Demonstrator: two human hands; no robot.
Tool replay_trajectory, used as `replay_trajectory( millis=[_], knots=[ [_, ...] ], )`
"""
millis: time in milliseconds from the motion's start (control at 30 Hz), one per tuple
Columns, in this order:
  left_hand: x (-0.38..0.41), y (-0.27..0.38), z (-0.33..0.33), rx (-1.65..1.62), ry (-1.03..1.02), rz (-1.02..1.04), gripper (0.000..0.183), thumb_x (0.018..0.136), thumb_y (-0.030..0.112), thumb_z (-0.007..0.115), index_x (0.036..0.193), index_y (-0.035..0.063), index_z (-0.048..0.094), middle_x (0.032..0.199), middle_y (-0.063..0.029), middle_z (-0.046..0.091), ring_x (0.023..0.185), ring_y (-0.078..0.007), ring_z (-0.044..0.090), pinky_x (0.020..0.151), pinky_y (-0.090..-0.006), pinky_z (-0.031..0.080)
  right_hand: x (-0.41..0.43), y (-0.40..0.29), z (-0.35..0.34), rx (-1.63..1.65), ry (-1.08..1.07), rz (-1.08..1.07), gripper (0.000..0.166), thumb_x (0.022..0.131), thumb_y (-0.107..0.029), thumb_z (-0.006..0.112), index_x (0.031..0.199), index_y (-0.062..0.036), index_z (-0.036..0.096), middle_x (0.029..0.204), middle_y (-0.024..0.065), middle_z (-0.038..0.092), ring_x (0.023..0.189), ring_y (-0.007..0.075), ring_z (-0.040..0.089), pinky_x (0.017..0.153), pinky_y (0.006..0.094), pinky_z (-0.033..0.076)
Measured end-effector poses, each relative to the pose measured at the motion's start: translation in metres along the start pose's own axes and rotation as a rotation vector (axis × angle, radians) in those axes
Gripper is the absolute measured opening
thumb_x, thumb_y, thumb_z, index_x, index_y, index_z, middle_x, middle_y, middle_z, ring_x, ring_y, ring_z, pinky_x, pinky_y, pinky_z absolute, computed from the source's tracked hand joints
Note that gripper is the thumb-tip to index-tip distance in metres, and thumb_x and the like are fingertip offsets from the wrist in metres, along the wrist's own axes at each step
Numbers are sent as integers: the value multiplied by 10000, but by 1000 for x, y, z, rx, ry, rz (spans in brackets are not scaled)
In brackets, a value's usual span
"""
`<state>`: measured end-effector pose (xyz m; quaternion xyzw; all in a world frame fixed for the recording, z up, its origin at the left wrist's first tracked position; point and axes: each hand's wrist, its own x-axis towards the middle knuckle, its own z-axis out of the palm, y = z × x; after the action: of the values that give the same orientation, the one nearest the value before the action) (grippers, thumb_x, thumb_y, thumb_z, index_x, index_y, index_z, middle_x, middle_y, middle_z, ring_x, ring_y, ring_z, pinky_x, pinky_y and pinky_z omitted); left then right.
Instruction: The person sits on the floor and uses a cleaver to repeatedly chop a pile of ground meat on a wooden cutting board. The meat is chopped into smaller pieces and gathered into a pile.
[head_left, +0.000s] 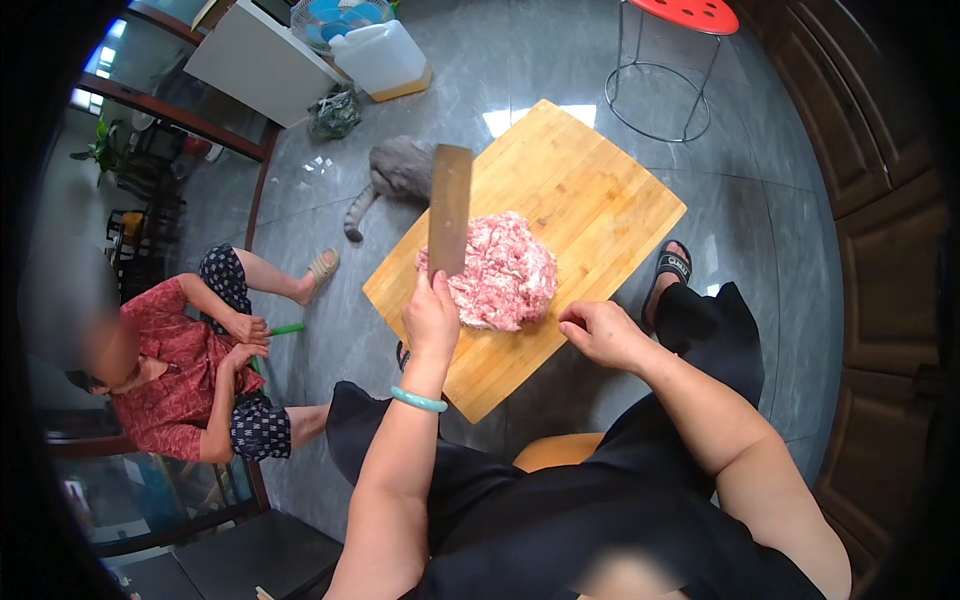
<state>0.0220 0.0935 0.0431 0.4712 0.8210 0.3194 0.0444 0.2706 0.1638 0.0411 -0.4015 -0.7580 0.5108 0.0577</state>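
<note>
My left hand (431, 311), with a turquoise bangle (418, 399) on its wrist, grips a broad-bladed cleaver (451, 210). The blade points away from me and overlaps the left side of a mound of pink minced meat (506, 274) in the view; whether it touches the meat I cannot tell. Under the meat lies a wooden chopping board (600, 195), set at a slant before my knees. What holds the board up is hidden. Beside the board's near right edge is my right hand (604, 334), its fingers curled in, with nothing visible in them.
A grey cat (397, 169) is on the tiled floor beyond the board's left edge. A seated person (187, 367) at the left has a green stick-like thing (285, 329) by the hands. Farther off stand a plastic jerrycan (382, 60), a fan (330, 19) and a red stool (686, 13). Wooden cabinets (832, 105) line the right.
</note>
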Motion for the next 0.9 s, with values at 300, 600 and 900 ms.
replay_trajectory(
  millis=[300, 600, 900],
  knots=[
    [1, -19, 11, 329, -288, -4, 240, 934, 304, 518, 959, 68, 550, 737, -257, 630, 718, -458, 616, 639, -556, 473, 0, 4, 2, -8, 9, -24, 233, 870, -239, 577, 960, -40, 657, 871, 181, 675, 870, 358, 641, 785, 425, 505],
    [-33, -20, 30, 417, -378, -80, 257, 943, 306, 500, 943, 54, 551, 788, -259, 641, 744, -459, 618, 670, -551, 478, -1, 3, 1, -111, 10, -27, 230, 868, -231, 573, 963, -38, 653, 878, 184, 674, 872, 358, 639, 786, 434, 502],
    [11, -3, -10, 81, -74, -40, 230, 945, 256, 497, 931, 36, 560, 761, -255, 628, 737, -467, 604, 635, -544, 457, 0, 2, 7, -141, -42, -38, 235, 872, -237, 569, 953, -33, 654, 875, 184, 673, 860, 367, 636, 775, 438, 502]
  ],
)
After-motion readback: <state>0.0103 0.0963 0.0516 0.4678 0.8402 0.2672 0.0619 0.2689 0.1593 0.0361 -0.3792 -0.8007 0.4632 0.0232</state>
